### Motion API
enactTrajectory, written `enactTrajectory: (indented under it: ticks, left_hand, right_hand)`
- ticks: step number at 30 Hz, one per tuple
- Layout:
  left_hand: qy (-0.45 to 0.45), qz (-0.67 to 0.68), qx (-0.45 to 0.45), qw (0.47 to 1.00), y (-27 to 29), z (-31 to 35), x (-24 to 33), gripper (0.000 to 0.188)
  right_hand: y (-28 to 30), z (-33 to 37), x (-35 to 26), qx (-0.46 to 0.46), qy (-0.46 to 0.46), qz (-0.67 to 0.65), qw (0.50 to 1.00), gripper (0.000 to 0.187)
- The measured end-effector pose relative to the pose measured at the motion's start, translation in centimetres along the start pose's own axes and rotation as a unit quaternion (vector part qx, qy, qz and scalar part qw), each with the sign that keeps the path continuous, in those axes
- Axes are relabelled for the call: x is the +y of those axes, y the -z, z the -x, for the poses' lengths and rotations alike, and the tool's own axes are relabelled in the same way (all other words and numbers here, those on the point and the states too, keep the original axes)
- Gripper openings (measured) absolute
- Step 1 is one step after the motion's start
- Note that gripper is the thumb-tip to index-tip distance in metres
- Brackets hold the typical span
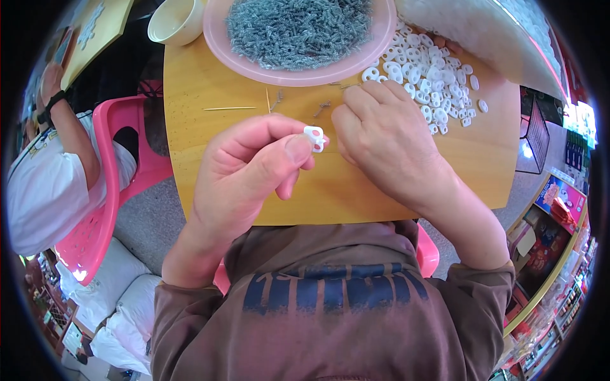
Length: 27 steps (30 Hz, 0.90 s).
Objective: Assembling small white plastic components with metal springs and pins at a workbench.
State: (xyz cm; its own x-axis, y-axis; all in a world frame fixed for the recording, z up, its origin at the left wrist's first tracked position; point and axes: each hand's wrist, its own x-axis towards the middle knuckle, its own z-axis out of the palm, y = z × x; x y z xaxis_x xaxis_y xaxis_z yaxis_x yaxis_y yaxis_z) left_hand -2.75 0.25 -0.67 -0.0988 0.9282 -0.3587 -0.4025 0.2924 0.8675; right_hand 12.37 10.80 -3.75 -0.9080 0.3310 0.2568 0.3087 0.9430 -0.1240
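A: Location and hold of the white two-holed piece?

B: Above the table, pinched between thumb and index finger of the left hand. The right hand is curled just beside; fingertips hidden, grip cannot be told.

A: Best handling?

B: Judgement: grip by the edges, holes uncovered (the thumb overlaps one side), left wrist steady, right fingertips working lightly.

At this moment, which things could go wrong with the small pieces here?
The small white piece, pinched by the left hand, might slip and drop. The right hand, close to the pile of white pieces, could knock some away. The loose grey pieces on the table might also be brushed aside.
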Motion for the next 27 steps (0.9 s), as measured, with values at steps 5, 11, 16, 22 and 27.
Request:
enactTrajectory:
  ticks: [5,11,16,22,27]
  left_hand:
    - [0.002,0.001,-0.005,1.000,0.1,0.1,0.1,0.015]
    - [-0.002,0.004,-0.010,1.000,0.1,0.1,0.0,0.014]
    - [-0.029,-0.014,-0.042,0.999,-0.5,0.0,0.3,0.012]
    - [-0.050,-0.081,-0.012,0.995,-1.7,0.2,0.6,0.013]
    - [-0.083,-0.128,-0.024,0.988,-1.7,0.1,0.6,0.011]
  right_hand:
    - [-0.2,0.6,0.3,0.071,-0.051,-0.131,0.988,0.015]
    - [1.7,1.1,-0.7,0.108,-0.180,-0.494,0.844,0.010]
    - [2.3,1.7,-1.7,0.096,-0.271,-0.664,0.691,0.008]
    - [2.5,1.9,-2.0,0.119,-0.258,-0.710,0.644,0.008]
    - [2.7,2.1,-2.3,0.122,-0.290,-0.686,0.656,0.007]
